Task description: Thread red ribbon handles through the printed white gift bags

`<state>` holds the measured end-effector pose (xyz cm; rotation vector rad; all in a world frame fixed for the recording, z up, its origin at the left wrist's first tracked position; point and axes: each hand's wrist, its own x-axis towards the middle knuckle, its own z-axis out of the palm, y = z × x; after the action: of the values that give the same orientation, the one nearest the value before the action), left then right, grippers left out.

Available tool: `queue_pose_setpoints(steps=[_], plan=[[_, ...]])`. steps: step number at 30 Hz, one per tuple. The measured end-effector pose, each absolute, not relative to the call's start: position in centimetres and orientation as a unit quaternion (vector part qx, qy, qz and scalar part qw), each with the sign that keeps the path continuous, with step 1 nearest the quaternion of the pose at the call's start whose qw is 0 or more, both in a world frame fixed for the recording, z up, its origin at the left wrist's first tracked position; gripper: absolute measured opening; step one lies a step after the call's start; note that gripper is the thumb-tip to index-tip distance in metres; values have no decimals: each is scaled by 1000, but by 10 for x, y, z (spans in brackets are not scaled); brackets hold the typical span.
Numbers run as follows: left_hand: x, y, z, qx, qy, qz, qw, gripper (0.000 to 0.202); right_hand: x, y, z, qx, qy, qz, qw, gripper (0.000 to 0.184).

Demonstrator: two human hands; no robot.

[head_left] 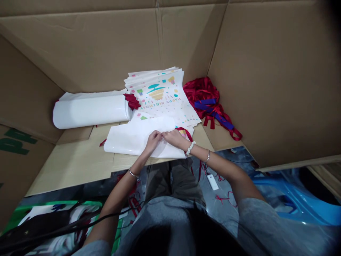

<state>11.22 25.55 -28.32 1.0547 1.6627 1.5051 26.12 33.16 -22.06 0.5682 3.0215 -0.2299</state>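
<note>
A folded white glossy sheet [130,140] lies at the front of the cardboard surface. My left hand [153,141] rests over its middle, thumb and fingers pinched together. Close against those fingertips, my right hand [173,138] is also closed, its knuckles upward. From behind the right hand a red ribbon [188,134] curves out to the right, and it appears to run into that grip. What sits between the left fingertips is too small to make out. Just beyond lies a stack of printed birthday sheets [160,92], with coloured shapes and lettering.
Left of the stack lies a thick white roll [90,110] with a red ribbon bundle [132,101] at its end. Red ribbons [202,92] are heaped at right. Cardboard walls [106,49] surround the surface. Below are a green crate [87,203] and a blue plastic stool [301,206].
</note>
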Motion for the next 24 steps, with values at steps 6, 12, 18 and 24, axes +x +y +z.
queue_pose_setpoints(steps=[6,12,18,24], plan=[[112,253,-286,409,613,628,251,14,263,350,-245,209,932,-263,-137,28],[111,257,-293,353,619,660,241,15,263,362,-263,208,726,-631,-179,41],[112,256,-294,294,612,680,277,20,275,360,-256,209,672,-694,-155,33],[116,253,-291,285,615,680,281,24,274,360,-261,235,683,-669,-175,20]])
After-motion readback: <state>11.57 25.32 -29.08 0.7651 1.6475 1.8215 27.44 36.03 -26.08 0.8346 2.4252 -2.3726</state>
